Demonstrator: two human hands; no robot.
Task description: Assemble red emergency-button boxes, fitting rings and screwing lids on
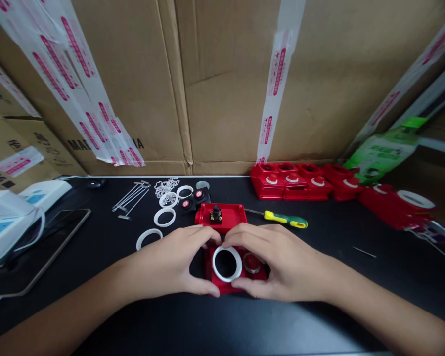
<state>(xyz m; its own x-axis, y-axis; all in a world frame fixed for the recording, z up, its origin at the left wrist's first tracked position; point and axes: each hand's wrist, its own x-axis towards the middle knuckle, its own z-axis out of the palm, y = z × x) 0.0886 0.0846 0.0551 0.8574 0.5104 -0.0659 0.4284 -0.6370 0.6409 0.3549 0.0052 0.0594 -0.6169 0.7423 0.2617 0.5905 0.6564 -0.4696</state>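
A white ring (215, 271) sits on a red plastic housing cover (225, 288) in front of me, around a dark round opening. My right hand (282, 259) curls over the cover, with its index finger and thumb at the ring's far and near edges. Beside the ring, partly under that hand, is a round red button (252, 263). My left hand (181, 257) is curved around the cover's left side, thumb at the front edge and fingers behind. Just beyond lies an open red box half (234, 213) with a black switch part (215, 214) inside.
Loose white rings (164, 217), metal rods (131, 198), small metal parts (166, 187) and black round parts (199, 196) lie at left. A screwdriver (287, 219), red housings (292, 183) and a green bottle (385, 151) are at right. A phone (40, 252) lies far left. Cardboard (226, 109) walls the back.
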